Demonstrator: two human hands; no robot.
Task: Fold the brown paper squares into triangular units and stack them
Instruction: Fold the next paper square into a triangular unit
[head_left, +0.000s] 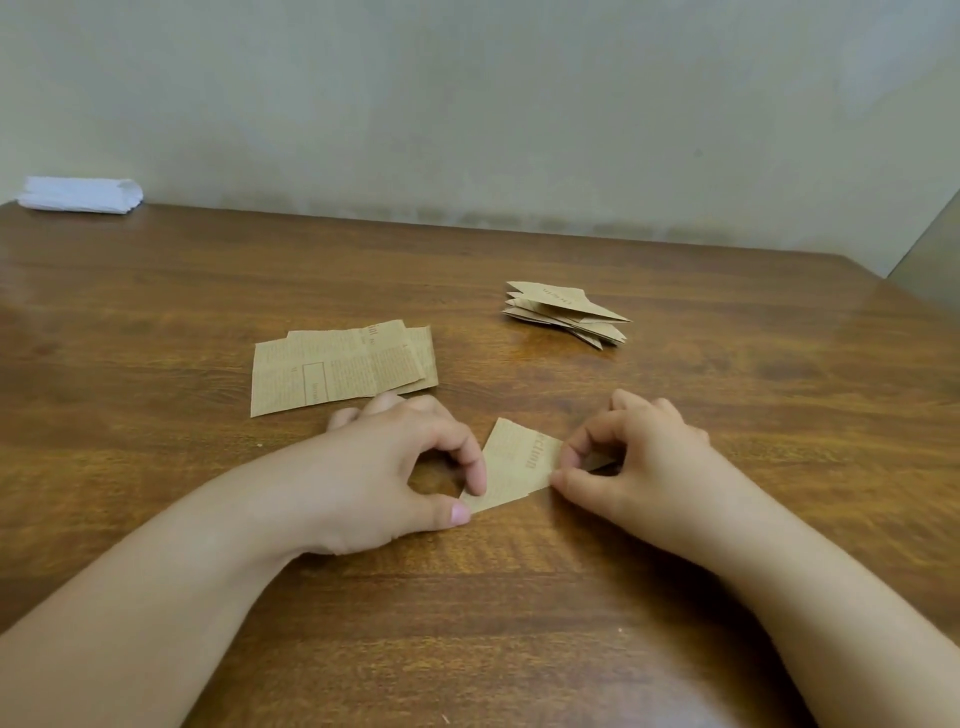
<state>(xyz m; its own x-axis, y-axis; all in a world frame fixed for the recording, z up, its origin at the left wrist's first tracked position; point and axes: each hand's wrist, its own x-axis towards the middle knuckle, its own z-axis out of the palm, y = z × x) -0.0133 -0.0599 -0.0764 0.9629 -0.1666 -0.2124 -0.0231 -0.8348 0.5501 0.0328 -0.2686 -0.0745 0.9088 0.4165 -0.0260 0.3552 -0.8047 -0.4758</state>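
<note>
A partly folded brown paper piece (517, 465) with printed text lies on the wooden table (519, 597) between my hands. My left hand (400, 462) pinches its lower left corner between thumb and forefinger. My right hand (628, 457) pinches its right end the same way, hiding that tip. A loose pile of flat brown printed paper squares (337, 366) lies just beyond my left hand. Further back on the right sits a stack of folded triangular units (566, 312).
A folded white cloth or tissue pack (80, 195) rests at the table's far left corner against the pale wall. The table's right edge runs diagonally at the far right (914, 296).
</note>
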